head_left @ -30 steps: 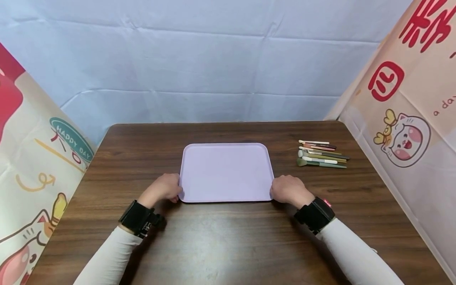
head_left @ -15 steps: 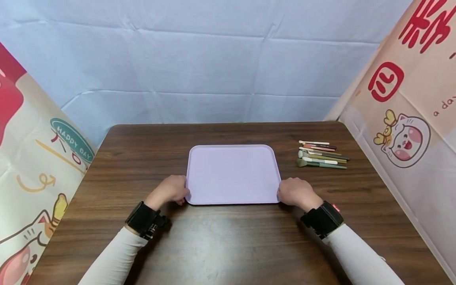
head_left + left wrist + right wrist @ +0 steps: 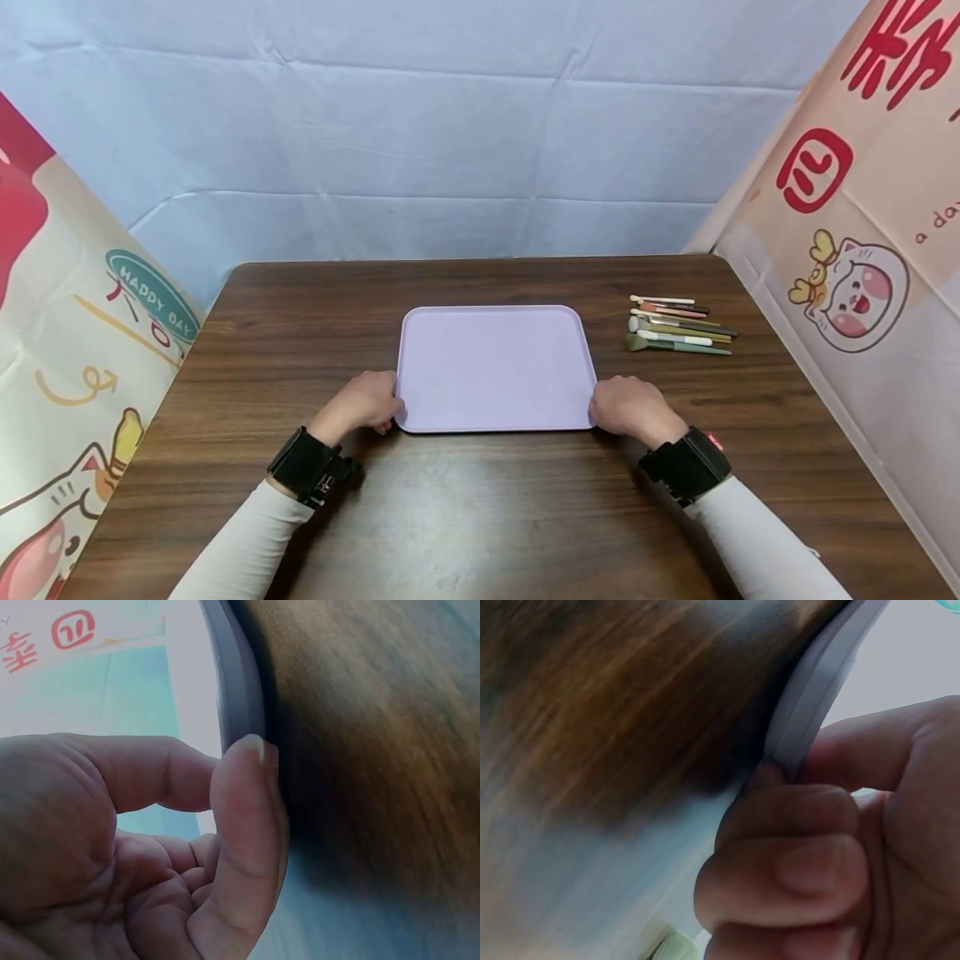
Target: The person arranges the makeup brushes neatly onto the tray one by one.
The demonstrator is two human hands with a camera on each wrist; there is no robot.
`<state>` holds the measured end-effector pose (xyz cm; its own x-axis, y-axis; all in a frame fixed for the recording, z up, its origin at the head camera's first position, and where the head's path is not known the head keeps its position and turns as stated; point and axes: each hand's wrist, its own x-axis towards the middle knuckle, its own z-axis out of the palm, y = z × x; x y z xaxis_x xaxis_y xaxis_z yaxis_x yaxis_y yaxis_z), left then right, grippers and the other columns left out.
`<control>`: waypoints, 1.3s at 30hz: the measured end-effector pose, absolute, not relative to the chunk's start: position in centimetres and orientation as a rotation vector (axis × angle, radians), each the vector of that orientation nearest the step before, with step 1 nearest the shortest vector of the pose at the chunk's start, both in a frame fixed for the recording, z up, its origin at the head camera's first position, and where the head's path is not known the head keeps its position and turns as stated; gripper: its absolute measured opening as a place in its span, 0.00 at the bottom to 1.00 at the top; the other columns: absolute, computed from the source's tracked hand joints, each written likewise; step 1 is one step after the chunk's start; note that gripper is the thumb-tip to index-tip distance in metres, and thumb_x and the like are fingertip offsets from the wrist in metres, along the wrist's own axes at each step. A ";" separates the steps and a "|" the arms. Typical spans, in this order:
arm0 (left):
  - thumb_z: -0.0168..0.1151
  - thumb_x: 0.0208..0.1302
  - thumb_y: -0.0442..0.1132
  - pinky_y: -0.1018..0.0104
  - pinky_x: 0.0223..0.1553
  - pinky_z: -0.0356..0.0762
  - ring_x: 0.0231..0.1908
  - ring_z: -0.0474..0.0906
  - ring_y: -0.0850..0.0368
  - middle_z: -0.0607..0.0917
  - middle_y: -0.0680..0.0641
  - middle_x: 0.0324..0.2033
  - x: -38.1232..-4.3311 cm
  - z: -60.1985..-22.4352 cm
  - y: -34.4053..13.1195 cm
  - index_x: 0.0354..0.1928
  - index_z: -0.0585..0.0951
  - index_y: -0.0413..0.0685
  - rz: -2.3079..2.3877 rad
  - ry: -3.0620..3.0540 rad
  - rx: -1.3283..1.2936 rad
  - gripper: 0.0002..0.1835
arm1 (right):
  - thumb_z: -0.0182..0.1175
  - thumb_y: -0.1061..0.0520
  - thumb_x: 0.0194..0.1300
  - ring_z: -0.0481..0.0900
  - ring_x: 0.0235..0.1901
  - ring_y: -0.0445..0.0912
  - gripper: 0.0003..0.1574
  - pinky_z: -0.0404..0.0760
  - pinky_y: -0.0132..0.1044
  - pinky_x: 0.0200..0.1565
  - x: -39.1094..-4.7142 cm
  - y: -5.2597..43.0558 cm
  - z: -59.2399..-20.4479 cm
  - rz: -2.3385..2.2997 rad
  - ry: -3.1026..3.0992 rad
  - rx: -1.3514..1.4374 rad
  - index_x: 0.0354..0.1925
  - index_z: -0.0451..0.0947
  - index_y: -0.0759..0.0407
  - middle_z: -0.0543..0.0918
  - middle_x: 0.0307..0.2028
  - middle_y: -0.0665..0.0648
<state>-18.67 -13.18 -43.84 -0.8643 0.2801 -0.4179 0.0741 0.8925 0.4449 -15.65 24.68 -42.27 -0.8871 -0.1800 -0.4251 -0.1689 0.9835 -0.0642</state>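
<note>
A pale lilac rectangular tray (image 3: 495, 367) with rounded corners lies on the wooden table. My left hand (image 3: 366, 400) pinches its left edge close to the near corner; in the left wrist view the thumb and a finger meet round the tray's rim (image 3: 241, 682). At the opposite side my right hand (image 3: 630, 407) grips the right edge near its near corner. The right wrist view shows curled fingers (image 3: 787, 877) under the rim (image 3: 810, 694), with the thumb on the inner side. The tray's surface is bare.
Several makeup brushes (image 3: 678, 325) lie in a row on the table (image 3: 465, 517), right of the tray. A pale blue cloth (image 3: 420, 150) hangs behind the table. Printed cloths with cartoon cats flank it left (image 3: 67, 400) and right (image 3: 862, 275).
Both hands have slid the tray to the right and slightly nearer, with most of that shift in the first half second. The brushes have stayed where they were.
</note>
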 end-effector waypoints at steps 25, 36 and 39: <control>0.56 0.68 0.35 0.66 0.26 0.76 0.20 0.80 0.57 0.82 0.47 0.20 -18.6 -44.2 -13.8 0.35 0.75 0.41 0.610 2.504 0.279 0.04 | 0.49 0.54 0.70 0.74 0.26 0.50 0.16 0.73 0.46 0.30 -15.9 25.5 -42.8 -0.181 2.667 -0.218 0.28 0.77 0.57 0.78 0.26 0.56; 0.55 0.66 0.35 0.66 0.25 0.73 0.20 0.78 0.56 0.81 0.47 0.20 -18.9 -44.2 -13.9 0.36 0.75 0.41 0.591 2.505 0.297 0.04 | 0.48 0.53 0.72 0.73 0.25 0.49 0.16 0.70 0.43 0.30 -16.0 26.0 -42.9 -0.255 2.653 -0.217 0.31 0.77 0.57 0.75 0.24 0.55; 0.55 0.66 0.35 0.66 0.25 0.72 0.20 0.77 0.56 0.81 0.47 0.20 -18.9 -44.3 -13.9 0.36 0.75 0.41 0.589 2.503 0.302 0.04 | 0.48 0.53 0.72 0.72 0.25 0.48 0.16 0.70 0.42 0.30 -16.0 26.2 -42.9 -0.277 2.657 -0.219 0.30 0.77 0.57 0.75 0.24 0.55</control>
